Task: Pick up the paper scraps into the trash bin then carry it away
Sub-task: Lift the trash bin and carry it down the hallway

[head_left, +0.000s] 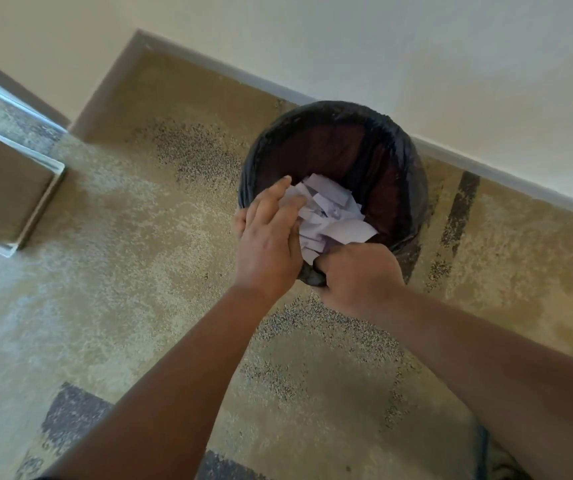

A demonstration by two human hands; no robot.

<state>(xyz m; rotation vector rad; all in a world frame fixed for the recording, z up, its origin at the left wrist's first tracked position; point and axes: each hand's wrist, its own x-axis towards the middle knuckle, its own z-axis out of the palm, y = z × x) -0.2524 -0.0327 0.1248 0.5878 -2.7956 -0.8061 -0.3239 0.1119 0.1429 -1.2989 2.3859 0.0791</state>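
A round trash bin [375, 133] with a black liner stands on the floor by the wall. A bunch of pale lilac paper scraps [330, 216] sits over its mouth, cupped between both hands. My left hand [267, 237] lies over the near-left rim, fingers stretched out and pressed against the left side of the scraps. My right hand [357, 275] is curled into a fist at the near rim, closed on the lower edge of the bunch. The bottom of the bin is hidden by the paper.
Speckled tan terrazzo floor [139, 258] surrounds the bin. A cream wall with a grey skirting [506, 174] runs right behind the bin. A brown door and its metal-edged threshold [18, 188] lie to the left.
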